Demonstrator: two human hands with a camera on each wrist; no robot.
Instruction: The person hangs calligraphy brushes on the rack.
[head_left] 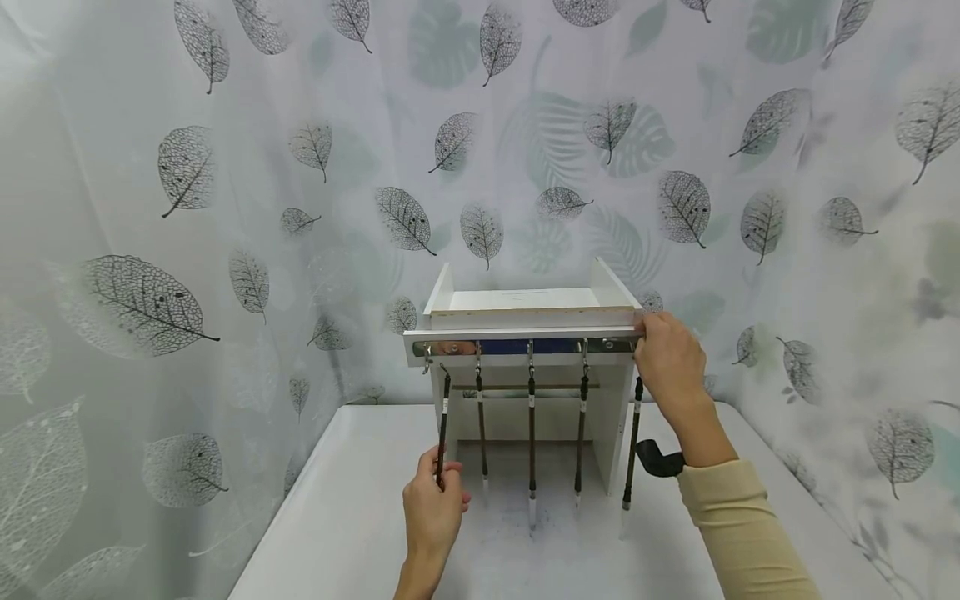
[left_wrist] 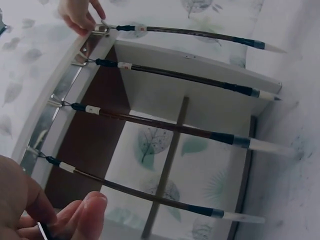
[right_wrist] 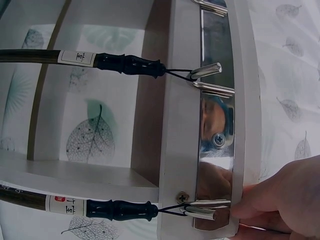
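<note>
My left hand (head_left: 435,508) pinches the dark handle of a calligraphy brush (head_left: 443,425) between thumb and fingers. The held brush stands nearly upright, its top close to the leftmost hook (head_left: 427,358); whether its loop touches the hook I cannot tell. Only a short dark bit of it shows in the left wrist view. My right hand (head_left: 670,367) grips the right end of the white rack's (head_left: 611,433) front board. Several calligraphy brushes (left_wrist: 165,127) hang tip down by loops from the hooks. In the right wrist view, the fingers sit beside the end hook (right_wrist: 202,212).
The hooks sit on a shiny metal strip (head_left: 502,347) along the board. Above it is an open white tray top (head_left: 525,298); behind the brushes runs a thin wooden rod (head_left: 555,387). The rack stands on a white table (head_left: 337,500) before a leaf-patterned curtain (head_left: 360,150).
</note>
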